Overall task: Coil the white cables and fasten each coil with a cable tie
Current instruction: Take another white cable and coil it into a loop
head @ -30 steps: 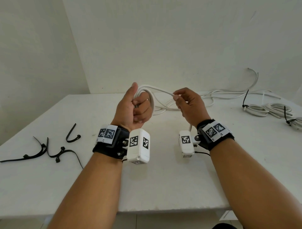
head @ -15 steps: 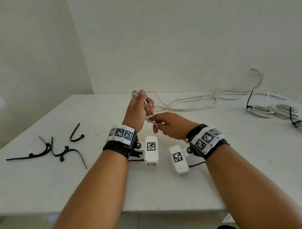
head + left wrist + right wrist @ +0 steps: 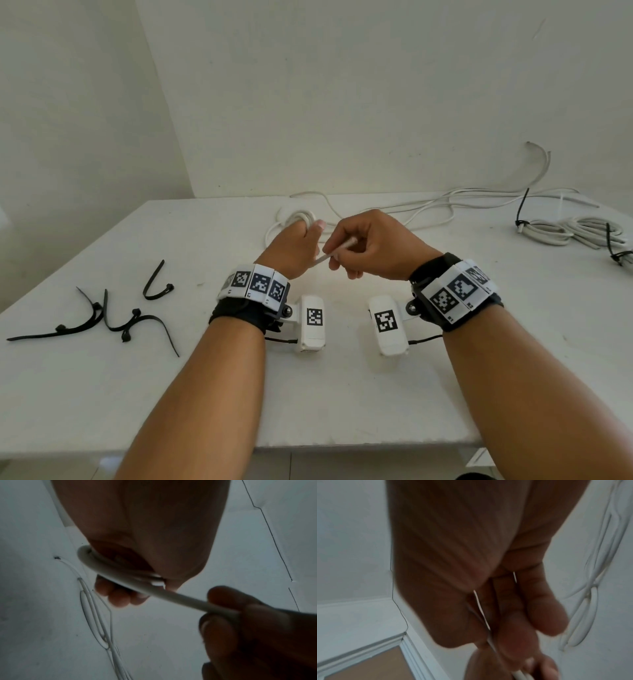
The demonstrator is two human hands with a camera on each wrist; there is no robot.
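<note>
My left hand [image 3: 297,245] grips a small coil of white cable [image 3: 291,219] above the middle of the white table [image 3: 342,394]. In the left wrist view the coil's loops [image 3: 109,568] run under the curled fingers [image 3: 120,597]. My right hand [image 3: 371,245] pinches a straight stretch of the same cable [image 3: 337,248] just right of the left fist, and that stretch [image 3: 180,599] leads from the coil into the right fingers [image 3: 228,599]. The right wrist view is blurred; cable [image 3: 570,674] shows at its bottom edge.
Several black cable ties [image 3: 113,311] lie loose at the table's left. Uncoiled white cable [image 3: 428,209] trails along the back edge by the wall. Two tied white coils [image 3: 561,231] sit at the far right. The table's front edge [image 3: 308,445] is near my forearms.
Both hands have come lower and nearer to me. The right hand moved from the loop's right side to close beside the left fist, pinching a short stretch. The slack loop is drawn in.
</note>
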